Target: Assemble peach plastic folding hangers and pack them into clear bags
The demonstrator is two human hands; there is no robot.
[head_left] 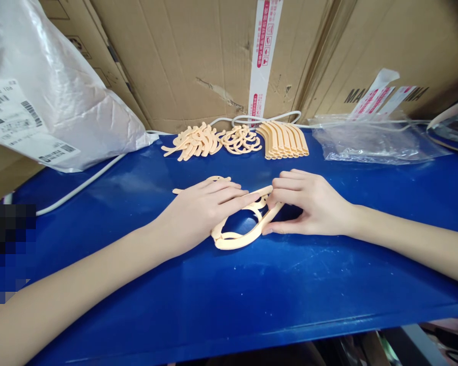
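A cream plastic folding hanger (241, 241) lies on the blue table between my hands, its curved arms forming a loop. My left hand (200, 208) comes over its left side, fingers stretched along the upper arm and gripping it; the palm hides part of the hanger. The right end of the hanger is pinched by my right hand (309, 203), thumb below and fingers curled above. Another cream piece (219, 178) pokes out behind my left hand; whether it is joined to the hanger I cannot tell.
At the back lie a heap of cream arm pieces (196, 142), several curved hook-like pieces (242, 140) and a neat stack of hollow arms (284, 140). A clear plastic bag (370, 145) is right of them. A white parcel bag (61, 91), cardboard boxes (183, 61) and a white cable (87, 178) border the table.
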